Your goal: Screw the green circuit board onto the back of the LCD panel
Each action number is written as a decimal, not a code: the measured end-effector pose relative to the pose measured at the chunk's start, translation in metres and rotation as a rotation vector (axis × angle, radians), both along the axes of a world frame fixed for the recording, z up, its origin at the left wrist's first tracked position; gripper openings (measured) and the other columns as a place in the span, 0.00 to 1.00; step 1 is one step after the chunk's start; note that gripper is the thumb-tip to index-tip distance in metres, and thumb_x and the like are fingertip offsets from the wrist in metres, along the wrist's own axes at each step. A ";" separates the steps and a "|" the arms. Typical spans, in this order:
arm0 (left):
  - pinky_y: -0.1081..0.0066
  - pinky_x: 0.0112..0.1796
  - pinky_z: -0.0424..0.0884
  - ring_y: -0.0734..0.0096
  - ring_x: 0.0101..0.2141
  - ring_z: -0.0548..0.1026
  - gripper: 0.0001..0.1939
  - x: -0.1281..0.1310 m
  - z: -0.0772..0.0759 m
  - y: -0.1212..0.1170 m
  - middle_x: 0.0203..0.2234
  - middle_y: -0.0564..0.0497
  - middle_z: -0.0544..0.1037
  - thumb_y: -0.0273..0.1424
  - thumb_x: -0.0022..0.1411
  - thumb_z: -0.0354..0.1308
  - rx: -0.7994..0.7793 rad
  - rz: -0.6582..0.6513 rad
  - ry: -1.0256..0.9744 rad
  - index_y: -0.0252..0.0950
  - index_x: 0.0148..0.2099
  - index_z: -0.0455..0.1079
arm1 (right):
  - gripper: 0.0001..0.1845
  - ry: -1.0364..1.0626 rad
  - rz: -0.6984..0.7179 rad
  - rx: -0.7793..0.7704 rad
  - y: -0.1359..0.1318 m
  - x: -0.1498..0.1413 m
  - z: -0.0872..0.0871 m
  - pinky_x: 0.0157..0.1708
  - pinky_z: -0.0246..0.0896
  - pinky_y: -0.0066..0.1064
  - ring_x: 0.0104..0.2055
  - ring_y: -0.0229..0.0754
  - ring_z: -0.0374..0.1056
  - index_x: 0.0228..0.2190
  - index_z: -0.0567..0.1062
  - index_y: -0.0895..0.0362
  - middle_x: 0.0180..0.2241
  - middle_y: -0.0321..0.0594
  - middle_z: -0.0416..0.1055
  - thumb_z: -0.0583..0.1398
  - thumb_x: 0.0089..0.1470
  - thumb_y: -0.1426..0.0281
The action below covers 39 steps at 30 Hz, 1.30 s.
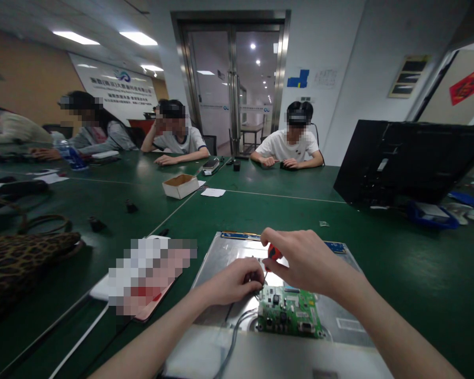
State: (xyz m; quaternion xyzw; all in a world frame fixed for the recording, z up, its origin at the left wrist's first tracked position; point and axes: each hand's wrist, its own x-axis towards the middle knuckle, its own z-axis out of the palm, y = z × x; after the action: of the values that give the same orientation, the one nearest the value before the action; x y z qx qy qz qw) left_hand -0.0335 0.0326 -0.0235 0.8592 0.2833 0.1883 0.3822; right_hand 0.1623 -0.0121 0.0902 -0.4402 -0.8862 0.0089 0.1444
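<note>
A screwdriver with a red and black handle (pixel 274 251) is gripped in my right hand (pixel 300 258), its thin shaft slanting down. Its tip ends by the far left corner of a green circuit board (pixel 290 310). Curled fingers of my left hand (pixel 243 281) press together beside that tip; what lies between them is hidden. The board sits on the metal back of a display panel (pixel 213 273), which has a blue strip board (pixel 240 236) along its far edge. Grey cables (pixel 235 337) run from the board's left side toward me.
Phones (pixel 158 295) lie left of the panel, near a leopard-print bag (pixel 27 268). Farther off are an open white box (pixel 180 187) and papers (pixel 213 192). A large black monitor (pixel 411 160) stands right. Several people sit around the green table (pixel 426 284).
</note>
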 end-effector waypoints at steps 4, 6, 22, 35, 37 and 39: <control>0.72 0.32 0.63 0.70 0.30 0.68 0.04 0.000 -0.001 0.001 0.30 0.52 0.72 0.22 0.59 0.56 0.024 0.001 0.009 0.34 0.37 0.68 | 0.13 0.025 0.029 -0.008 -0.001 0.000 0.000 0.25 0.44 0.29 0.31 0.41 0.71 0.41 0.65 0.55 0.34 0.37 0.77 0.59 0.52 0.72; 0.72 0.32 0.63 0.71 0.30 0.68 0.04 0.000 0.000 0.000 0.31 0.52 0.72 0.23 0.59 0.55 0.017 0.003 0.005 0.34 0.37 0.68 | 0.11 0.009 0.014 -0.006 0.000 0.000 -0.001 0.25 0.44 0.29 0.30 0.41 0.71 0.40 0.66 0.55 0.33 0.37 0.77 0.58 0.54 0.70; 0.73 0.31 0.63 0.71 0.29 0.68 0.04 0.000 0.003 0.000 0.29 0.53 0.71 0.21 0.58 0.55 -0.012 0.000 0.012 0.34 0.36 0.67 | 0.13 0.017 0.069 -0.036 -0.001 0.005 0.002 0.25 0.45 0.29 0.31 0.39 0.68 0.40 0.65 0.55 0.35 0.36 0.75 0.58 0.51 0.75; 0.72 0.32 0.64 0.71 0.31 0.68 0.05 -0.001 0.002 0.002 0.30 0.52 0.71 0.22 0.59 0.56 -0.017 -0.025 0.021 0.34 0.38 0.68 | 0.13 0.027 0.076 -0.025 0.000 0.004 0.000 0.25 0.45 0.29 0.31 0.38 0.68 0.41 0.65 0.54 0.34 0.35 0.75 0.57 0.51 0.76; 0.72 0.32 0.64 0.71 0.30 0.68 0.04 -0.001 0.002 0.002 0.30 0.52 0.71 0.22 0.59 0.56 -0.016 -0.020 0.020 0.34 0.38 0.68 | 0.13 0.020 0.075 -0.021 -0.001 0.004 0.001 0.25 0.45 0.29 0.31 0.38 0.68 0.40 0.65 0.54 0.34 0.35 0.75 0.58 0.52 0.75; 0.72 0.32 0.64 0.71 0.30 0.68 0.04 0.000 0.003 0.001 0.30 0.53 0.71 0.22 0.59 0.55 -0.013 -0.007 0.020 0.34 0.38 0.68 | 0.10 0.002 0.048 -0.001 0.000 0.003 0.000 0.25 0.44 0.29 0.30 0.39 0.69 0.39 0.66 0.54 0.34 0.35 0.76 0.59 0.53 0.73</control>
State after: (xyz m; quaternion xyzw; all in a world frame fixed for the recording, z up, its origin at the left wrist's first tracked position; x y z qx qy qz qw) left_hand -0.0340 0.0339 -0.0208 0.8597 0.2851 0.1765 0.3854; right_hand 0.1652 -0.0125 0.0905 -0.4187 -0.8964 0.0133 0.1446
